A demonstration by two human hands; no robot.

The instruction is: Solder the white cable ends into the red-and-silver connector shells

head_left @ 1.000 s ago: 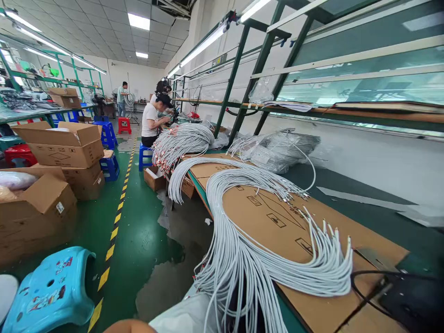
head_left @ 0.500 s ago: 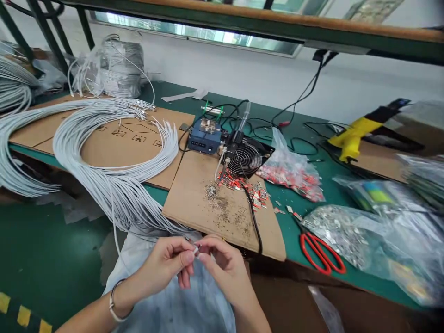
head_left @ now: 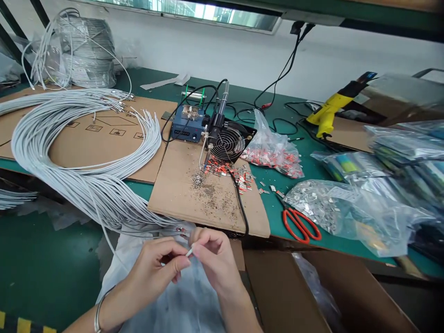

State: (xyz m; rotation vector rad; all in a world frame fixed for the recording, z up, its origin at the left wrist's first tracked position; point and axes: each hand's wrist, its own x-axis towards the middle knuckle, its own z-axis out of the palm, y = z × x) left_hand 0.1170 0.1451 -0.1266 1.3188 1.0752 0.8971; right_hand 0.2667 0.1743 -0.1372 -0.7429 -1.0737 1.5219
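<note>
Over my lap, my left hand [head_left: 161,263] and my right hand [head_left: 213,256] meet fingertip to fingertip. Between them shows the short pale end of a white cable [head_left: 189,252]; both hands pinch it, and the rest of its length is hidden by my fingers. Just behind my hands lie stripped cable ends with reddish wire tips [head_left: 181,230], at the front edge of the cardboard. A large bundle of white cables [head_left: 83,185] curves from the left and runs down to my lap.
Ahead on a cardboard sheet [head_left: 173,185] stand a blue soldering station [head_left: 187,126], a soldering iron [head_left: 217,120] and a round fan [head_left: 227,143], with small red-and-metal parts [head_left: 239,173] scattered around. To the right lie red-handled scissors [head_left: 300,224], a bag of metal parts [head_left: 315,203] and a yellow heat gun [head_left: 328,113].
The head view has shifted right and nearer the bench. My fingertips have drawn slightly apart, showing more of the pale cable end between them.
</note>
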